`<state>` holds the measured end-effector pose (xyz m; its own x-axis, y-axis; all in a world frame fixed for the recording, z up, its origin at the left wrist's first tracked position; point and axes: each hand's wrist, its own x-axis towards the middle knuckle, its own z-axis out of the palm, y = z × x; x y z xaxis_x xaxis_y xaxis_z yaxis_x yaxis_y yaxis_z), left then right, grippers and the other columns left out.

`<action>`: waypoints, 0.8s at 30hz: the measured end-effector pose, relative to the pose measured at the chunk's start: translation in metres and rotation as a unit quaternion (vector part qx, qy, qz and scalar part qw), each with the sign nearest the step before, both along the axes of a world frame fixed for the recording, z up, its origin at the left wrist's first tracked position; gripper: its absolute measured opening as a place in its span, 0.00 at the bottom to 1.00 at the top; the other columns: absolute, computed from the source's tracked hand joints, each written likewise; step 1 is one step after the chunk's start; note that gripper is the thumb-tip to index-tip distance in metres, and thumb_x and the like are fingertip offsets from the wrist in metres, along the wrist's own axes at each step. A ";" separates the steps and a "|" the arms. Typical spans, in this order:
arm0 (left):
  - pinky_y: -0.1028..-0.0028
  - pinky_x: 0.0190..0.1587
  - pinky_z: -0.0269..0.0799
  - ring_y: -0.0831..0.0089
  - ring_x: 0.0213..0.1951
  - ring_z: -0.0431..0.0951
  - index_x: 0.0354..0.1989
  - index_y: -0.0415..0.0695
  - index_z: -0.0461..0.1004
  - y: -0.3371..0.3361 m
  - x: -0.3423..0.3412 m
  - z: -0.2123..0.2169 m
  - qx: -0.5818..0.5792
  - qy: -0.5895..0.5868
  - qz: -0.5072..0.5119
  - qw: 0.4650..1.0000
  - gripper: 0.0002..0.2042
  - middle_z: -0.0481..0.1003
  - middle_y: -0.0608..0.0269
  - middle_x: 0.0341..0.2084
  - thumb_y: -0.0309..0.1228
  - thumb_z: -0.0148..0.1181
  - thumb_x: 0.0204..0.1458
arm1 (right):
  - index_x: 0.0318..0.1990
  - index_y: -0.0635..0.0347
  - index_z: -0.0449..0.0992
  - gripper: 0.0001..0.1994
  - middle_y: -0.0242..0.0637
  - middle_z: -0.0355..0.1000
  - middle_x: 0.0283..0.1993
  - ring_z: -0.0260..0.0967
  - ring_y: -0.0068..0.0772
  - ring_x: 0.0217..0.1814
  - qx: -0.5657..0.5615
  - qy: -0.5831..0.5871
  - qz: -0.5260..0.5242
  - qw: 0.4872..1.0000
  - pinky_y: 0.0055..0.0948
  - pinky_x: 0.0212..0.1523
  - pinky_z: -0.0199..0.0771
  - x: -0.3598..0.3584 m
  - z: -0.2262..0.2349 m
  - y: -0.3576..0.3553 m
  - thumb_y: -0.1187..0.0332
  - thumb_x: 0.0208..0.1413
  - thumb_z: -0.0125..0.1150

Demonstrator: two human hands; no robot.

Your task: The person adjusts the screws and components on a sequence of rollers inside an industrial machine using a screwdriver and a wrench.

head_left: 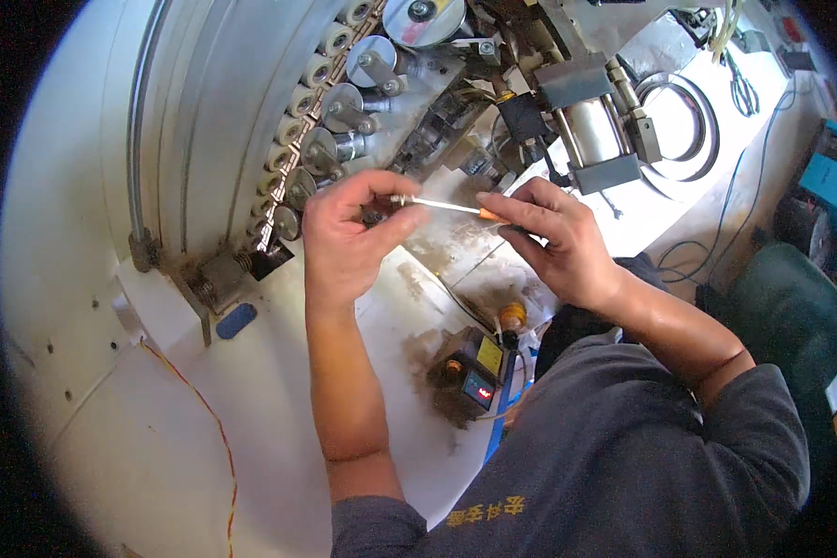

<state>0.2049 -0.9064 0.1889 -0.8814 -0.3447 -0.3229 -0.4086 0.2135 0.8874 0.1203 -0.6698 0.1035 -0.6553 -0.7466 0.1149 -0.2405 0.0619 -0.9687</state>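
My left hand (pixel 349 232) pinches the metal tip end of a thin screwdriver-like tool (pixel 442 205), whose pale shaft runs right to an orange collar. My right hand (pixel 560 237) grips the tool's handle end, most of it hidden in my fingers. Both hands hover close together over the stained white machine table (pixel 251 409), just in front of a curved row of rollers and metal discs (pixel 330 112) on the machine.
A metal cylinder block (pixel 593 130) and a round steel ring (pixel 684 126) stand behind my hands. A small dark box with a red display (pixel 474 377) sits near my body. An orange-red wire (pixel 205 418) crosses the table. Scissors (pixel 742 88) lie far right.
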 end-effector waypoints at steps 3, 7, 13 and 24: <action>0.79 0.37 0.74 0.81 0.31 0.78 0.39 0.37 0.81 0.003 0.004 0.011 -0.064 0.005 -0.019 0.998 0.11 0.81 0.66 0.32 0.19 0.74 0.47 | 0.57 0.54 0.80 0.20 0.41 0.73 0.39 0.75 0.42 0.38 0.015 0.014 0.014 1.000 0.36 0.38 0.76 -0.004 0.016 0.009 0.78 0.55 0.68; 0.78 0.35 0.75 0.80 0.31 0.80 0.34 0.36 0.82 0.013 -0.003 0.034 -0.144 0.036 -0.106 0.983 0.07 0.82 0.63 0.28 0.18 0.72 0.47 | 0.53 0.61 0.80 0.17 0.42 0.72 0.41 0.73 0.41 0.42 0.041 0.013 0.057 0.997 0.34 0.43 0.75 -0.017 0.029 0.031 0.81 0.56 0.66; 0.79 0.33 0.75 0.79 0.27 0.80 0.36 0.36 0.83 0.038 -0.002 0.040 -0.133 0.058 -0.172 0.975 0.06 0.83 0.61 0.27 0.19 0.65 0.50 | 0.44 0.58 0.79 0.12 0.38 0.73 0.39 0.77 0.44 0.35 0.041 0.087 0.033 0.995 0.36 0.33 0.79 -0.024 0.049 0.065 0.78 0.51 0.70; 0.78 0.33 0.75 0.81 0.27 0.78 0.37 0.36 0.81 0.119 0.004 0.071 -0.166 -0.018 -0.060 0.984 0.07 0.82 0.63 0.29 0.20 0.69 0.49 | 0.42 0.51 0.80 0.13 0.32 0.73 0.40 0.75 0.36 0.32 0.043 0.277 -0.015 0.960 0.35 0.29 0.76 -0.030 0.070 0.103 0.74 0.49 0.70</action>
<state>0.2088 -0.7874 0.2597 -0.9119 -0.3314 -0.2423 -0.3935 0.5378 0.7456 0.0903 -0.5667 0.1732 -0.5322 -0.7509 0.3909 -0.7146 0.1509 -0.6830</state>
